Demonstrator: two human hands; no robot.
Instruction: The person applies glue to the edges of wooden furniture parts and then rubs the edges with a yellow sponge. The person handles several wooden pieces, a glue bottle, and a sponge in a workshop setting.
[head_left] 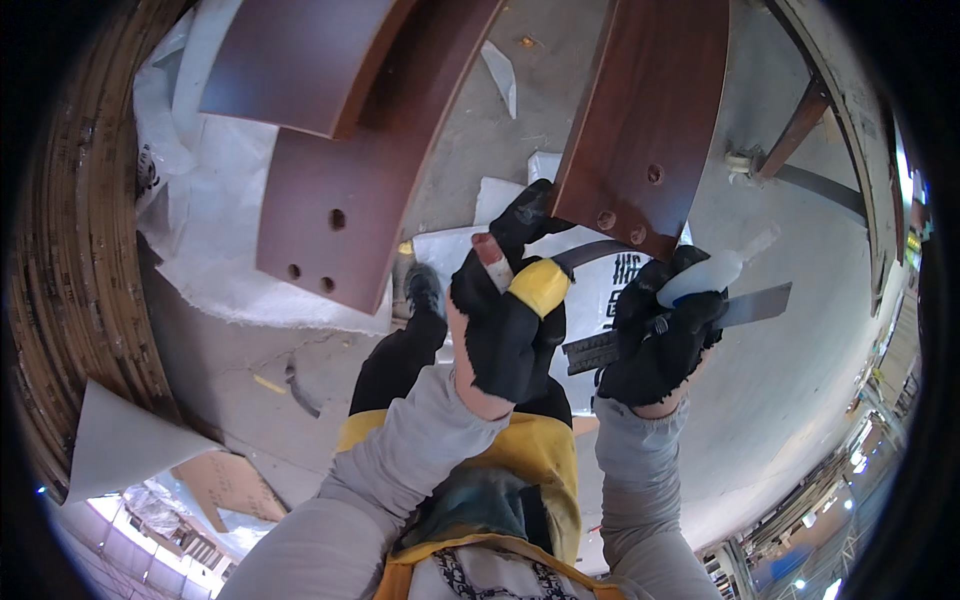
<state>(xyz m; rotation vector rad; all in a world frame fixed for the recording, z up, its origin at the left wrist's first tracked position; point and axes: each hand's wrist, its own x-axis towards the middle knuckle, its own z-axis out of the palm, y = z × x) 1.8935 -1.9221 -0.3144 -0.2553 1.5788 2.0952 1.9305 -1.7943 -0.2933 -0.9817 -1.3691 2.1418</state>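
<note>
My left hand (pixel 505 325), in a black glove, is closed around a short red-and-whitish stick (pixel 492 262) and a rounded yellow piece (pixel 540 287). A narrow dark strip (pixel 592 253) runs right from the yellow piece. That hand's upper fingers reach the lower left corner of a curved reddish-brown wooden board (pixel 645 120) with several round holes near its end. My right hand (pixel 655 345), also gloved, grips a whitish squeeze bottle (pixel 705 275) with a tapered nozzle. It also holds a tool with a ribbed black handle (pixel 592 352) and flat metal blade (pixel 757 306), just below the board.
Another brown board (pixel 345 215) with holes lies to the left, beside a brown panel (pixel 295 60). White wrapping (pixel 235 240) spreads beneath them. Stacked brown sheets (pixel 85 220) line the left edge. A frame with a brown brace (pixel 797 128) stands far right. Grey floor (pixel 790 400) shows below.
</note>
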